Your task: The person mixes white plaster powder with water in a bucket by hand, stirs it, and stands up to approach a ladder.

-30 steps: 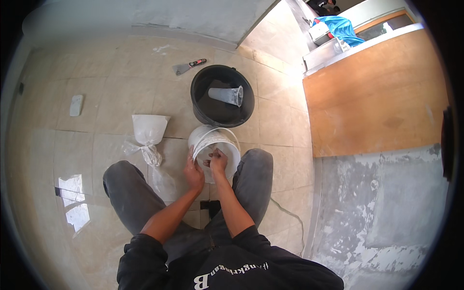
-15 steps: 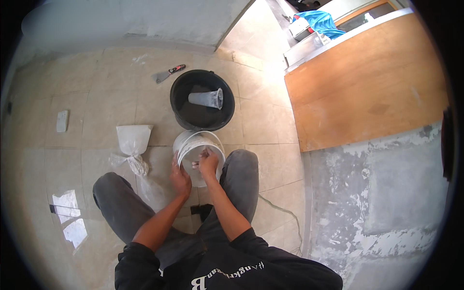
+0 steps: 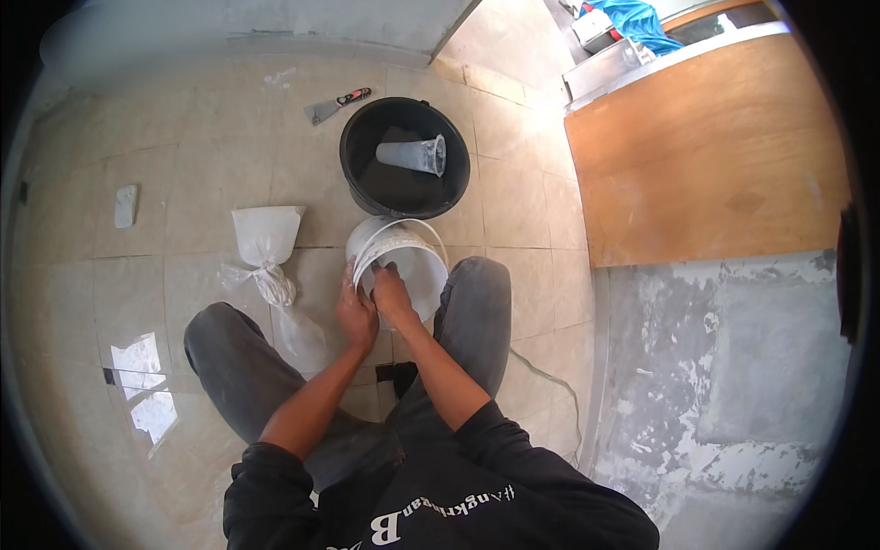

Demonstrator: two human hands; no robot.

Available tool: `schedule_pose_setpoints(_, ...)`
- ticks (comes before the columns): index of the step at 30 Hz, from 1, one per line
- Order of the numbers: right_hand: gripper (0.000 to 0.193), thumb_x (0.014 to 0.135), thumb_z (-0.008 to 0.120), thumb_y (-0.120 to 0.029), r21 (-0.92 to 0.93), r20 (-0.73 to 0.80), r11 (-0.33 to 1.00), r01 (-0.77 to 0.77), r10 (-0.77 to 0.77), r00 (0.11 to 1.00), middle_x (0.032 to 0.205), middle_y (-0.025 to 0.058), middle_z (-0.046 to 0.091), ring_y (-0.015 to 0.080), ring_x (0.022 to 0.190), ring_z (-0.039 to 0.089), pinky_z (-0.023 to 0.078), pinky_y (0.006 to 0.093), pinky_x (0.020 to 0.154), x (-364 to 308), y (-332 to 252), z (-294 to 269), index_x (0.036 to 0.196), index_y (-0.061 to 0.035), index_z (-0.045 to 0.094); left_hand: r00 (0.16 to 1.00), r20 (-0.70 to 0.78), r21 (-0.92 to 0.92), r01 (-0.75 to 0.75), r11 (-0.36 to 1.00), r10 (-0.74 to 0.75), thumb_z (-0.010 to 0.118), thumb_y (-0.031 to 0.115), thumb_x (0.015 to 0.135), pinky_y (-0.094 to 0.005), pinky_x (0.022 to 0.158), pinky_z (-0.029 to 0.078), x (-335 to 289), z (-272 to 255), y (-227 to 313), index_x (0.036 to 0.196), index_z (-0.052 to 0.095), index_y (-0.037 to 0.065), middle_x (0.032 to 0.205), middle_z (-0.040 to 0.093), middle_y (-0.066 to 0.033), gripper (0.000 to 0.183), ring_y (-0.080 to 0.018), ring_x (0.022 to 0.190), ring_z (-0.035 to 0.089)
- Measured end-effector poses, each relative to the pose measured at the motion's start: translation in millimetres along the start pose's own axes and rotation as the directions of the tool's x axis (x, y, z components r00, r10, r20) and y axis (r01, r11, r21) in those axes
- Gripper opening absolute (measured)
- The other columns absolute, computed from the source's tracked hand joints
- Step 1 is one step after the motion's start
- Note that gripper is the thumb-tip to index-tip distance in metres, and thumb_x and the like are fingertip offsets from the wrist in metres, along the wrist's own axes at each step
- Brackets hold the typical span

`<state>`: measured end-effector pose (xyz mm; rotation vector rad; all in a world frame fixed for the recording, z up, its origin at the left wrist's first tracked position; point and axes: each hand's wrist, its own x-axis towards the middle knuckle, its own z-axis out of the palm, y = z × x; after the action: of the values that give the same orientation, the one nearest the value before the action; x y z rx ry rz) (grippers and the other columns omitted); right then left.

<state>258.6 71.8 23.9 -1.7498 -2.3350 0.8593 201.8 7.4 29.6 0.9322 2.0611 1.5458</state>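
Observation:
A white bucket point(image 3: 426, 280) with a raised wire-like handle is tilted toward me between my knees. My left hand point(image 3: 356, 313) grips its left rim and wall. Inside the mouth, my right hand point(image 3: 391, 291) is closed with curled fingers near the left inner wall. Whatever it may hold is hidden. Beyond the bucket stands a round black tub point(image 3: 353, 174). A clear, powder-coated plastic cup point(image 3: 408, 156) lies on its side in it.
A tied bag of white powder point(image 3: 267, 236) sits left of the bucket. Past it is a small white block-like object point(image 3: 126, 206). A putty knife point(image 3: 335, 105) lies beside the tub. At right are a wooden panel point(image 3: 706, 165) and a green cord point(image 3: 550, 377).
My right hand has moved left and deeper into the bucket, toward the left wall. The left hand still holds the rim. The whole view has shifted slightly.

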Motion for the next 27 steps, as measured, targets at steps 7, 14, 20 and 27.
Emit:
schedule_pose_setpoints(7, 0.029, 0.076, 0.051, 0.0, 0.155, 0.066, 0.987, 0.043, -0.053, 0.996, 0.085, 0.0287, 0.059, 0.0424, 0.08, 0.061, 0.051, 0.0458, 0.075, 10.3, 21.0, -28.2, 0.104, 0.0065, 0.058, 0.998, -0.024, -0.041, -0.055, 0.998, 0.054, 0.044, -0.003, 0.09, -0.0364, 0.08, 0.048, -0.9, 4.4, -2.6, 0.129, 0.047, 0.005, 0.126, 0.055, -0.0128, 0.04, -0.0339, 0.103, 0.059)
schedule_pose_setpoints(14, 0.033, 0.076, 0.056, -0.005, -0.329, -0.008, 0.933, -0.148, 0.154, 0.988, 0.098, 0.0303, 0.057, 0.0372, 0.087, 0.062, 0.052, 0.0423, 0.075, 13.3, 27.7, -33.3, 0.106, 0.0093, 0.052, 0.998, -0.038, -0.052, -0.052, 0.997, 0.05, 0.044, -0.003, 0.09, -0.0364, 0.08, 0.048, 0.1, 7.6, 4.6, 0.127, 0.048, 0.005, 0.127, 0.054, -0.012, 0.039, -0.0335, 0.104, 0.059)
schedule_pose_setpoints(20, 0.026, 0.078, 0.055, -0.008, -0.138, 0.41, 0.97, -0.198, 0.238, 0.88, 0.096, 0.0274, 0.059, 0.0384, 0.084, 0.063, 0.053, 0.0389, 0.075, 9.8, 7.4, -60.8, 0.098, 0.0086, 0.056, 0.999, -0.04, -0.022, -0.028, 0.999, 0.027, 0.045, -0.003, 0.09, -0.0364, 0.08, 0.048, 0.4, 3.6, -4.7, 0.128, 0.048, 0.006, 0.125, 0.056, -0.0125, 0.039, -0.0349, 0.102, 0.059)
schedule_pose_setpoints(27, 0.026, 0.078, 0.054, -0.009, -0.326, 0.119, 0.944, -0.056, 0.1, 0.988, 0.087, 0.0294, 0.062, 0.0381, 0.085, 0.064, 0.052, 0.0413, 0.076, 3.0, 37.1, -31.6, 0.097, 0.0083, 0.056, 0.999, -0.018, -0.062, -0.032, 0.998, 0.031, 0.045, -0.002, 0.09, -0.0357, 0.083, 0.047, -2.5, 6.3, -1.4, 0.129, 0.046, 0.004, 0.125, 0.055, -0.0151, 0.039, -0.0343, 0.106, 0.057)
